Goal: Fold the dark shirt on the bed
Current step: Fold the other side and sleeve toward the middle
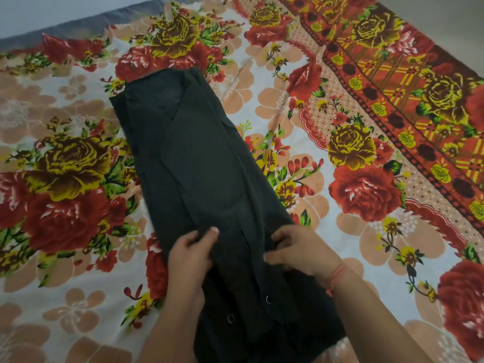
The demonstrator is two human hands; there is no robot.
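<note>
Dark shirt [196,153], folded narrow, runs near-right to far-left; left hand [192,248] and right hand [292,251] pinch its near end.

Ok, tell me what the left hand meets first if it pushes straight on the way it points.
Only the dark shirt it grips: the left hand points away along the shirt's length, and nothing lies on that stretch. Past the far end, likely just flowered bedsheet.

The dark shirt [199,166] lies flat on the bed [327,142], folded into a long narrow strip. Its sides are turned inward, and two round snaps show near its close end.
</note>
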